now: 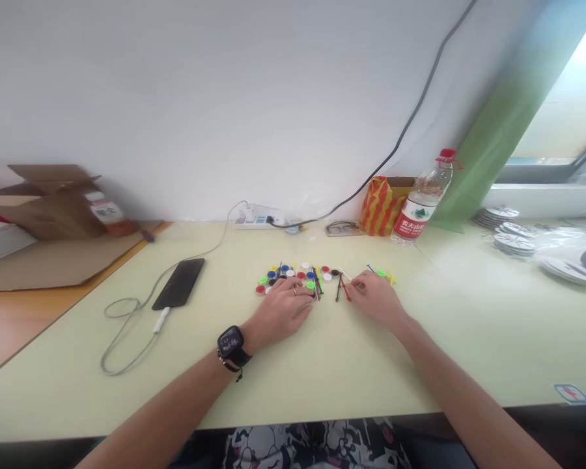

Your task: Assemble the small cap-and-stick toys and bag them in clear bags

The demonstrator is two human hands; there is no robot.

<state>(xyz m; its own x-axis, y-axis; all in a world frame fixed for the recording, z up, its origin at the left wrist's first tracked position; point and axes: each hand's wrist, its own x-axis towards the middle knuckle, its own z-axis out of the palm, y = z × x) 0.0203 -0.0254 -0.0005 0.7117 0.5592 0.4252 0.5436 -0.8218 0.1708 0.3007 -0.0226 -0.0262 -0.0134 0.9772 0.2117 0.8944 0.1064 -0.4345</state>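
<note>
Plastic discs [291,273] adjoin the curled left hand [283,309]; right hand [375,296] pinched, both holds unclear.

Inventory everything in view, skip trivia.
Wall: 1, white, background
Table: 1, pale yellow, foreground
Round discs: many, multicoloured, centre
Sticks: several, multicoloured, centre
Phone: 1, black, left
Charging cable: 1, pale, by phone
Power strip: 1, white, by wall
Hanging cable: 1, grey, across wall
Striped bag: 1, red/yellow, back right
Large bottle: 1, clear, beside bag
Flat discs: several, white, far right
Cardboard box: 1, brown, far left
Small bottle: 1, white/orange, by box
Window: 1, pale, right
Panel: 1, green, by window
Watch: 1, black, left wrist
Left hand: 1, bare, over round discs
Right hand: 1, bare, by sticks
</note>
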